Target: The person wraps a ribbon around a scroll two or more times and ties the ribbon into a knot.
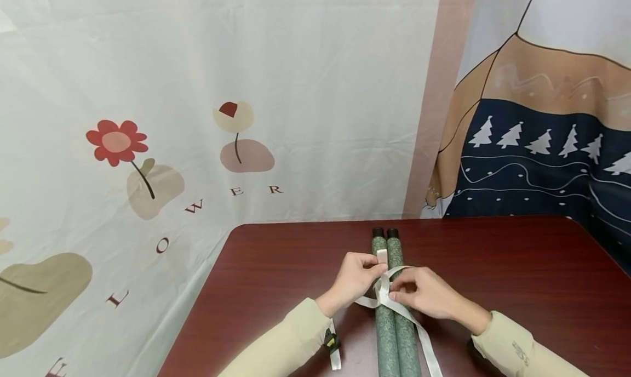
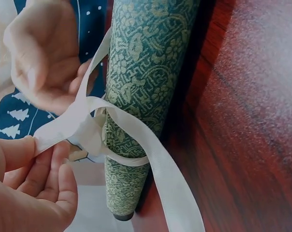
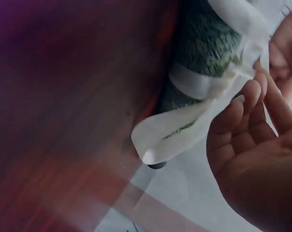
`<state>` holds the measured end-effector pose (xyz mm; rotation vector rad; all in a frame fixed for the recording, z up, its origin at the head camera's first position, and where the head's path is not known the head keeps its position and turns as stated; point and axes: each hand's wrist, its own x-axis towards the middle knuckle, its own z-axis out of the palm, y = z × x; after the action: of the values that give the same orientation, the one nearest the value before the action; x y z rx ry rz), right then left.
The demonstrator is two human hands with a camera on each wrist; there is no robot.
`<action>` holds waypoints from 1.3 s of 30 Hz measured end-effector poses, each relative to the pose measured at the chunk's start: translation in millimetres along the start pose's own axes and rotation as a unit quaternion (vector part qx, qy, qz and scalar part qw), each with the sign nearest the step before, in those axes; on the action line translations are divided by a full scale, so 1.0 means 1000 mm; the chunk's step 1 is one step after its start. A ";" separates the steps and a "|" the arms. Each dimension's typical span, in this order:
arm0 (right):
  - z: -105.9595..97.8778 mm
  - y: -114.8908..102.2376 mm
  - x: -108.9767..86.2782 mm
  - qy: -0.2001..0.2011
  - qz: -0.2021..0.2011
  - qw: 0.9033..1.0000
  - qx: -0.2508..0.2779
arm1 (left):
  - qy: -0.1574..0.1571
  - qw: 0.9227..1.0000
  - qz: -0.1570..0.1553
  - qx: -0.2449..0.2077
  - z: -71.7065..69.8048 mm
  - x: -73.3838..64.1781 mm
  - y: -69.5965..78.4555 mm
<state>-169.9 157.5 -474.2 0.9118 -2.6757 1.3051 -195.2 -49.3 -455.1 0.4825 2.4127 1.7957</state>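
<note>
Two long rolls covered in green patterned fabric, a left roll (image 1: 386, 338) and a right roll (image 1: 408, 338), lie side by side with black ends pointing away. A white ribbon (image 1: 426, 344) loops around them, crossing in a loose knot on top, and one tail trails toward the near right. My left hand (image 1: 356, 278) pinches a ribbon end between thumb and forefinger, left of the knot; the left wrist view shows this grip (image 2: 35, 188) closely. From the right, my right hand (image 1: 429, 295) pinches the ribbon at the knot, fingertips meeting there in the right wrist view (image 3: 262, 140).
The rolls rest on a dark red wooden table (image 1: 276, 267). A small black and yellow object (image 1: 332, 341) and a white strip (image 1: 336, 360) show beside the left sleeve. Behind the table hangs a printed cloth (image 1: 320, 119) with flowers and letters.
</note>
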 end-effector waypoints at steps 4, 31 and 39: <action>0.008 -0.002 -0.007 -0.020 -0.007 0.999 -0.034 | 0.002 1.000 0.005 -0.005 -0.001 -0.002 0.000; -0.065 0.030 -0.051 -0.014 0.052 0.998 0.018 | 0.013 1.000 0.011 -0.007 -0.006 -0.010 -0.012; -0.082 0.049 -0.065 -0.025 0.070 0.995 -0.063 | 0.011 1.000 0.013 0.007 -0.008 -0.011 -0.014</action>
<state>-160.0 272.6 -473.4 0.7645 -2.8692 1.1331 -189.8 -63.5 -467.2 0.5001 2.4460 1.8062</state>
